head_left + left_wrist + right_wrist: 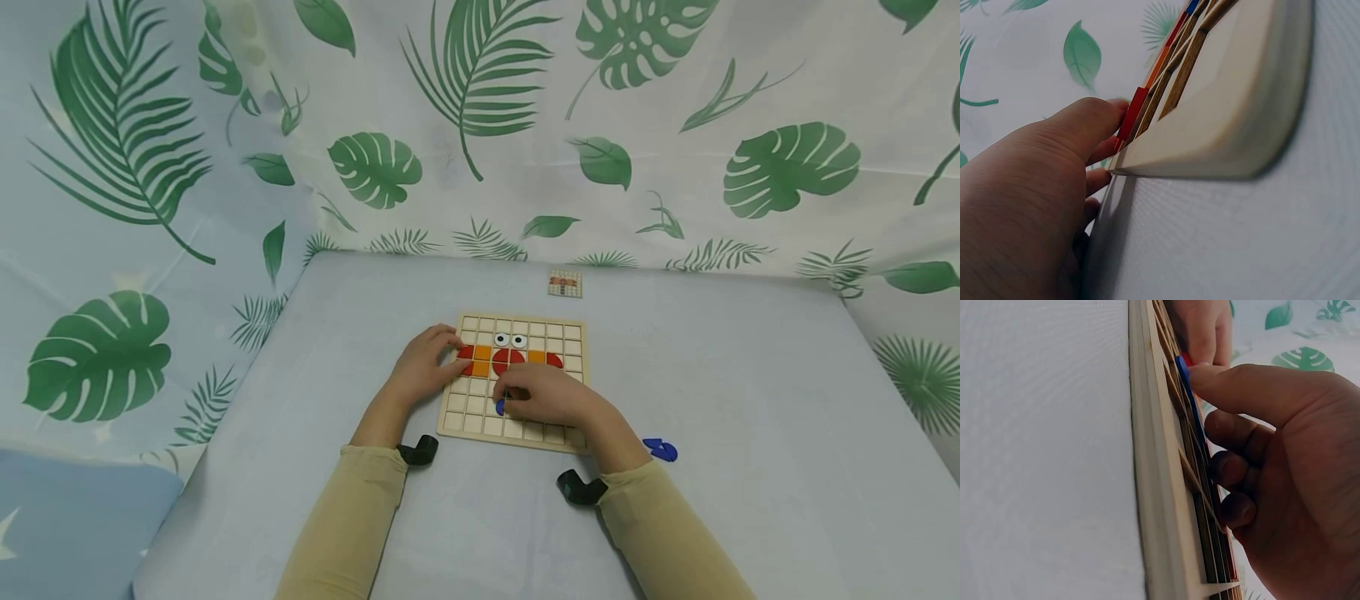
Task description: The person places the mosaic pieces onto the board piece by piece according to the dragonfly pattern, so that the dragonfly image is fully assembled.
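A wooden grid board point(480, 435) lies on the table with red, orange and white eye-marked tiles in its cells. My left hand point(425, 367) rests at the board's left edge, fingers reaching along it. Its thumb touches a red tile point(1133, 114) in the left wrist view. Over the lower middle of the board, my right hand point(551, 393) holds a blue tile point(500, 407) between thumb and index finger, close over the cells. In the right wrist view the thumb lies on this tile and the other fingers curl beside it. The right hand covers some of the cells.
Several loose blue tiles point(662, 450) lie on the table right of the board, near the right forearm. A small pattern card point(565, 283) lies behind the board. Leaf-printed cloth point(495, 192) hangs around the table's back and sides.
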The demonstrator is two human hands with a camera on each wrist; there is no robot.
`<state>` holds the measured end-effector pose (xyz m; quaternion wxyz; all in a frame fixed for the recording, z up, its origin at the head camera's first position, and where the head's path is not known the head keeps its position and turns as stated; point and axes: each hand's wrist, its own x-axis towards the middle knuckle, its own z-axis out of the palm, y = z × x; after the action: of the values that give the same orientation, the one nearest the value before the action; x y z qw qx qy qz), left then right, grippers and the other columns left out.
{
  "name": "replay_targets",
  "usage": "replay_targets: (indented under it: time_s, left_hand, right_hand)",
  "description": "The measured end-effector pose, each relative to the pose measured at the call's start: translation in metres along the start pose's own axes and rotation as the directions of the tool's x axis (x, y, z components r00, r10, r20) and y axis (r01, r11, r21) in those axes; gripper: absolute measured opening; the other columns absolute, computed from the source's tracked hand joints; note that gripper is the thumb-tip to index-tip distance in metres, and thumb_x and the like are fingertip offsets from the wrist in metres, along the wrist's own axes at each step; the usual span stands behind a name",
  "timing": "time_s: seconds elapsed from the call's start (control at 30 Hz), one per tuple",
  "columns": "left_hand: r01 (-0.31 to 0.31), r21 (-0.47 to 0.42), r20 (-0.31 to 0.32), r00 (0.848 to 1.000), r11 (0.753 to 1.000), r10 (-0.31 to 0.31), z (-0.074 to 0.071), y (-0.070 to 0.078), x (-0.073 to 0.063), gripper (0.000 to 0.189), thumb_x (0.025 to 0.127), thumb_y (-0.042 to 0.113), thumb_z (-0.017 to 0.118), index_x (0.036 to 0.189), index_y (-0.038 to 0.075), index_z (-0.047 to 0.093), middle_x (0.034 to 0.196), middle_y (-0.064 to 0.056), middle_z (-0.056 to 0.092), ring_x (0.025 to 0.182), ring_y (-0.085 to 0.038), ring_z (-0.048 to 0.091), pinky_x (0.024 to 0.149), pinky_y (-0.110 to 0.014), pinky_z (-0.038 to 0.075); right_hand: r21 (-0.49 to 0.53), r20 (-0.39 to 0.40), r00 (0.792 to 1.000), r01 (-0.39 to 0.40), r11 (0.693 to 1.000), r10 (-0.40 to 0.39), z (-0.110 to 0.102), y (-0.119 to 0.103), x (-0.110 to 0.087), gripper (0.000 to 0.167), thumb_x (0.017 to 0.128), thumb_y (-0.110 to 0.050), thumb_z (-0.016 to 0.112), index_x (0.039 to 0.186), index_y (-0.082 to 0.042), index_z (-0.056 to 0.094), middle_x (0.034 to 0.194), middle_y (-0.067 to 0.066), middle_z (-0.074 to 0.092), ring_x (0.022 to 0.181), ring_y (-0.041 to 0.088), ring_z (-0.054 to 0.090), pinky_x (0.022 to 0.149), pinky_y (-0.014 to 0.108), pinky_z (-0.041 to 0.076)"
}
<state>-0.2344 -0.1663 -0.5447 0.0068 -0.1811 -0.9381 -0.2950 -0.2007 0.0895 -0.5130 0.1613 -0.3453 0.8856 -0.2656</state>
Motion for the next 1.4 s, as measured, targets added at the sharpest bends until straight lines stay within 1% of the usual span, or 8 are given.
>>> replay_targets:
  time_s: [0.17,0.27,0.47,0.73,0.87,1.1,1.27,1.4]
  left_hand:
    - [0.011,-0.002,0.007,1.000,1.000,-0.011,-0.001,0.002,0.000,0.033,0.092,0.041,0.068,0.113,0.017,0.064,0.139,-0.004,0.055,0.134,-0.025,0.049,0.116,-0.041,0.038]
    - [0.021,0.004,0.013,1.000,1.000,-0.021,-0.001,0.002,0.000,0.033,0.092,0.041,0.067,0.114,0.017,0.064,0.140,-0.004,0.055,0.135,-0.024,0.048,0.117,-0.041,0.037]
    - [0.022,0.020,0.019,1.000,1.000,-0.023,0.000,0.002,0.000,0.033,0.093,0.041,0.067,0.114,0.017,0.063,0.140,-0.004,0.054,0.136,-0.024,0.048,0.118,-0.040,0.036]
    - [0.006,0.023,0.003,1.000,1.000,-0.006,0.002,0.000,0.001,0.032,0.092,0.042,0.068,0.113,0.018,0.063,0.139,-0.003,0.055,0.134,-0.024,0.049,0.117,-0.041,0.037]
    - [0.001,0.030,-0.003,1.000,1.000,-0.001,0.003,-0.002,0.001,0.032,0.092,0.042,0.068,0.113,0.018,0.063,0.138,-0.003,0.055,0.133,-0.024,0.050,0.116,-0.040,0.039]
    - [0.008,0.018,0.007,1.000,1.000,-0.008,0.002,0.000,0.000,0.033,0.092,0.041,0.068,0.114,0.017,0.063,0.138,-0.003,0.055,0.133,-0.024,0.049,0.116,-0.041,0.038]
    - [0.012,0.030,0.010,1.000,0.999,-0.012,0.003,0.000,0.000,0.033,0.093,0.041,0.067,0.115,0.017,0.063,0.137,-0.003,0.055,0.133,-0.024,0.049,0.116,-0.040,0.038]
    - [0.003,0.027,0.005,1.000,1.000,-0.004,0.003,0.000,-0.001,0.033,0.093,0.041,0.067,0.114,0.016,0.063,0.137,-0.004,0.055,0.132,-0.024,0.049,0.116,-0.041,0.039]
  right_hand:
    - [0.055,0.000,1.000,-0.031,0.998,0.031,-0.002,0.000,-0.002,0.012,0.094,-0.025,0.064,0.104,-0.033,0.067,0.100,-0.017,0.062,0.089,0.010,0.056,0.082,0.029,0.049]
    - [0.077,-0.026,0.998,-0.048,0.996,0.050,-0.005,0.001,-0.004,0.014,0.096,-0.026,0.063,0.108,-0.030,0.067,0.101,-0.014,0.063,0.090,0.011,0.056,0.082,0.031,0.049]
    - [0.071,-0.103,0.994,-0.039,0.997,0.046,-0.015,0.003,-0.008,0.018,0.098,-0.025,0.061,0.114,-0.023,0.068,0.102,-0.010,0.065,0.087,0.011,0.056,0.080,0.031,0.050]
    - [0.137,-0.210,0.966,-0.125,0.983,0.152,-0.047,0.005,-0.032,0.022,0.099,-0.022,0.058,0.119,-0.016,0.066,0.093,-0.001,0.065,0.082,0.017,0.055,0.075,0.033,0.050]
    - [0.128,-0.209,0.958,-0.173,0.977,0.197,-0.062,0.010,-0.051,0.023,0.099,-0.025,0.059,0.119,-0.016,0.066,0.095,-0.001,0.064,0.084,0.018,0.055,0.073,0.032,0.049]
    - [0.109,-0.214,0.953,-0.196,0.975,0.216,-0.079,0.034,-0.098,0.023,0.099,-0.028,0.059,0.120,-0.018,0.065,0.096,-0.002,0.062,0.086,0.018,0.054,0.072,0.031,0.050]
    - [0.094,-0.223,0.940,-0.244,0.965,0.259,-0.084,0.050,-0.136,0.024,0.099,-0.035,0.060,0.118,-0.022,0.066,0.099,-0.005,0.062,0.089,0.014,0.055,0.073,0.026,0.051]
    - [0.104,-0.215,0.935,-0.265,0.959,0.281,-0.081,0.062,-0.163,0.023,0.098,-0.035,0.061,0.118,-0.023,0.066,0.098,-0.006,0.062,0.088,0.010,0.055,0.071,0.024,0.050]
